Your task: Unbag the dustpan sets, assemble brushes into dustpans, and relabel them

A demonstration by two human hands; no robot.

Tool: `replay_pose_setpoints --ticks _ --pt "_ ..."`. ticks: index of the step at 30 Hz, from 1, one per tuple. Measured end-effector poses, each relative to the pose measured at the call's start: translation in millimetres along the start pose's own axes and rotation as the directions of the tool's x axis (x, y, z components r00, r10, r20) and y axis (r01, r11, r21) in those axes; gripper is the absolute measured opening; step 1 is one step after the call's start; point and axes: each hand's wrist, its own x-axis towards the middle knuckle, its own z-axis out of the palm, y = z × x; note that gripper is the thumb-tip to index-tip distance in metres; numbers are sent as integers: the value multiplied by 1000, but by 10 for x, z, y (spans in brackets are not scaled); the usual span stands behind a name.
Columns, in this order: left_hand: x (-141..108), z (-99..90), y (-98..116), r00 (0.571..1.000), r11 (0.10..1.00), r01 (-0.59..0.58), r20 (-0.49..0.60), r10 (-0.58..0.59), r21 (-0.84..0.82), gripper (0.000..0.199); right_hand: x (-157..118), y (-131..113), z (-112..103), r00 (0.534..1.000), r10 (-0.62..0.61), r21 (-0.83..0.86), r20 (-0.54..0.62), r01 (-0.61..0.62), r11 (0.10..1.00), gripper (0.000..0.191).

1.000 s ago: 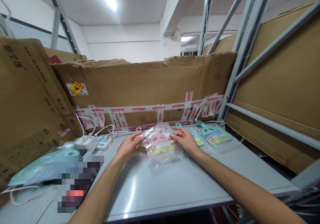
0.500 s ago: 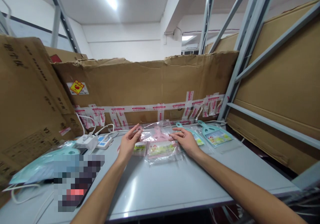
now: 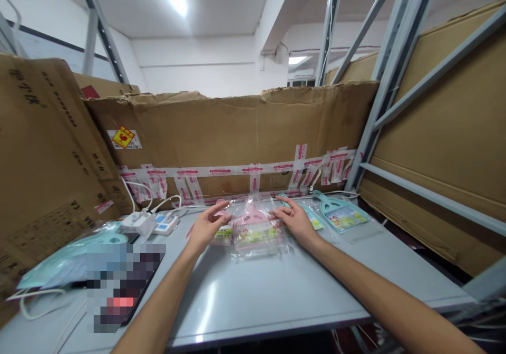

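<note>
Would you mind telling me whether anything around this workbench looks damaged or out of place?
The large cardboard sheet behind the grey table looks worn: its top edge is ragged and torn, and strips of white tape with red print run across it in overlapping patches, like a makeshift repair.

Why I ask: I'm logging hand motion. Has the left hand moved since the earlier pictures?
Yes. Against the power strip, the left hand has moved toward the taped cardboard box, its fingers spreading open.
</note>
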Motion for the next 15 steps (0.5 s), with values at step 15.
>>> replay_pose_setpoints --ticks 15 --pt "-44 31 5 994 999 10 111 -14 37 80 -10 -7 -2 995 -86 -33 56 88 996 54"
